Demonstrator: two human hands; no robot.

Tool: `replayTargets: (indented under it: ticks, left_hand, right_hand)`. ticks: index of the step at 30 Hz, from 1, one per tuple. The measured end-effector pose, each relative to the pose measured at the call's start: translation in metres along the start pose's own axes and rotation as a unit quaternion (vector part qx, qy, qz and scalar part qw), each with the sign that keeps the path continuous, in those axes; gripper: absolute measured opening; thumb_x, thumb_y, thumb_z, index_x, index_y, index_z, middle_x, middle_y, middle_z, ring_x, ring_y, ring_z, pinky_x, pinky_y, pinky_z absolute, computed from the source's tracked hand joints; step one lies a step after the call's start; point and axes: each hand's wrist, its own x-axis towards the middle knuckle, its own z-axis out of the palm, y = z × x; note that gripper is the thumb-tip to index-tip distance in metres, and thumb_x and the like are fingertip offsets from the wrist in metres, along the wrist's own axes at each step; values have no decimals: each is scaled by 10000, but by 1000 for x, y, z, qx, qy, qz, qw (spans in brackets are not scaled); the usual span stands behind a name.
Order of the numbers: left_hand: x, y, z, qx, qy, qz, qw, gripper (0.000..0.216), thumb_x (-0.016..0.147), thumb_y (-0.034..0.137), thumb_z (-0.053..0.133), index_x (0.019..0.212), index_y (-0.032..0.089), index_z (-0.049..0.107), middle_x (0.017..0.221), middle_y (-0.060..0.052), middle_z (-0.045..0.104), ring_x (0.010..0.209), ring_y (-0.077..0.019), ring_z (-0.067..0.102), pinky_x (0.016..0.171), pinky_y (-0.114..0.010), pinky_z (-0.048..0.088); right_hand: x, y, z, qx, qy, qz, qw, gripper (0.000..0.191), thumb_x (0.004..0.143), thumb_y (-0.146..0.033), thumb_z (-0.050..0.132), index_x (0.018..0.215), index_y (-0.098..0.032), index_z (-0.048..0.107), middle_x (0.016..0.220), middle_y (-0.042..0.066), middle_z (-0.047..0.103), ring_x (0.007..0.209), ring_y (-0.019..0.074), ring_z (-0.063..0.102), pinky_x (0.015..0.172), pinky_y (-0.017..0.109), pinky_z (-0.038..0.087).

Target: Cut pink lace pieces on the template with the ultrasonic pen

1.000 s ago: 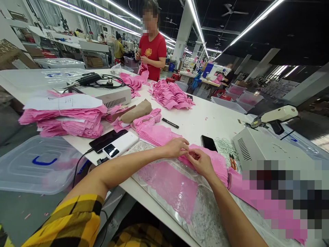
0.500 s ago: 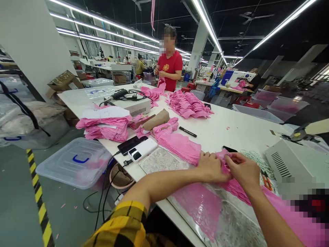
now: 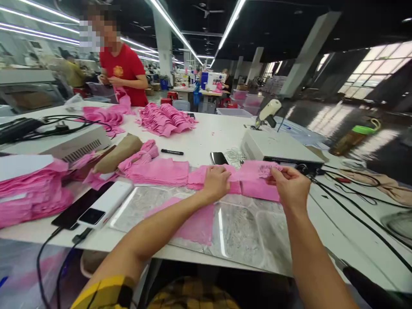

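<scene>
My right hand pinches the end of a pink fabric piece that has dark marks or stitching near the fingertips. The piece is stretched sideways between both hands. My left hand is closed, its bent fingers pressing the other end down onto a row of stacked pink fabric. Under my forearms lies a clear plastic-covered sheet, with a pink piece showing on it. A black phone and a tangle of pale cords lie just beyond my left hand.
A white power bank, a dark phone and a black marker lie leftward. Fabric piles sit at the back. A grey box with cables stands right. A person in red stands across the table.
The view has swung right. My right hand has moved rightward, away from my left, drawing the pink piece out between them. My left hand stays on the fabric stack.
</scene>
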Motion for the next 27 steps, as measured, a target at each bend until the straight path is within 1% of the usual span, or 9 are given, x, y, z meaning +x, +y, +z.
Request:
replayTargets:
  ticks: [4, 7, 11, 13, 15, 18, 23, 25, 27]
  left_hand:
    - [-42, 6, 13, 9, -88, 155, 984, 242, 836, 129, 589, 1043, 195, 696, 1123, -79, 689, 1088, -237, 612, 1160, -509, 286]
    - [-67, 10, 19, 5, -138, 233, 963, 246, 828, 92, 571, 1011, 196, 697, 1093, -68, 702, 1063, -215, 631, 1182, -493, 268]
    - [-80, 12, 19, -2, -178, 277, 944, 269, 809, 86, 567, 1023, 186, 697, 1165, -74, 691, 1096, -212, 631, 1172, -460, 288]
    - [-77, 13, 16, -9, -187, 273, 944, 263, 823, 104, 557, 1021, 195, 704, 1182, -61, 691, 1089, -200, 637, 1152, -438, 315]
    - [-68, 15, 14, -11, -184, 261, 948, 258, 864, 121, 528, 1027, 207, 707, 1161, -50, 701, 1058, -183, 645, 1115, -409, 358]
    - [-36, 21, 14, 7, -171, 237, 956, 241, 910, 136, 501, 1018, 191, 710, 1082, -65, 709, 1003, -189, 652, 991, -364, 447]
    - [38, 36, 24, 27, -157, 188, 969, 169, 943, 191, 549, 1013, 163, 700, 1098, -85, 664, 1042, -223, 633, 949, -379, 478]
    - [59, 39, 30, 27, -174, 182, 967, 159, 924, 254, 629, 1034, 153, 685, 1124, -82, 651, 1053, -227, 629, 942, -399, 501]
    - [73, 40, 37, 26, -201, 183, 962, 243, 933, 320, 647, 1101, 145, 652, 1157, -82, 640, 1055, -221, 628, 930, -425, 525]
  right_hand:
    - [-43, 46, -57, -60, -21, 74, 995, 319, 572, -480, 646, 726, -202, 616, 507, 14, 626, 450, 188, 597, 477, 317, 495]
    - [-71, 70, -91, -150, -42, 103, 982, 309, 568, -464, 642, 748, -213, 653, 489, -5, 611, 431, 173, 553, 478, 299, 410]
    - [-89, 88, -121, -340, -85, 98, 931, 321, 657, -478, 527, 840, -250, 658, 617, -9, 663, 575, 187, 608, 569, 308, 398]
    - [-91, 91, -128, -377, -103, 80, 917, 335, 677, -485, 516, 876, -258, 661, 676, -2, 672, 604, 190, 611, 566, 307, 393]
    - [-86, 90, -127, -381, -84, 36, 920, 364, 681, -510, 515, 894, -258, 670, 747, 17, 681, 618, 193, 610, 554, 311, 394]
    - [-65, 81, -115, -346, -46, -23, 937, 366, 680, -527, 515, 850, -249, 682, 785, 32, 684, 584, 181, 591, 553, 318, 403]
    - [-11, 68, -79, -282, -97, -65, 952, 261, 695, -458, 562, 769, -246, 696, 687, 13, 685, 598, 169, 594, 580, 296, 401]
    - [6, 68, -67, -272, -109, -72, 953, 233, 692, -428, 565, 742, -245, 699, 667, 10, 685, 602, 165, 594, 591, 294, 408]
    - [16, 71, -59, -261, -115, -75, 955, 222, 687, -409, 556, 720, -242, 698, 653, 10, 683, 596, 163, 589, 594, 295, 415]
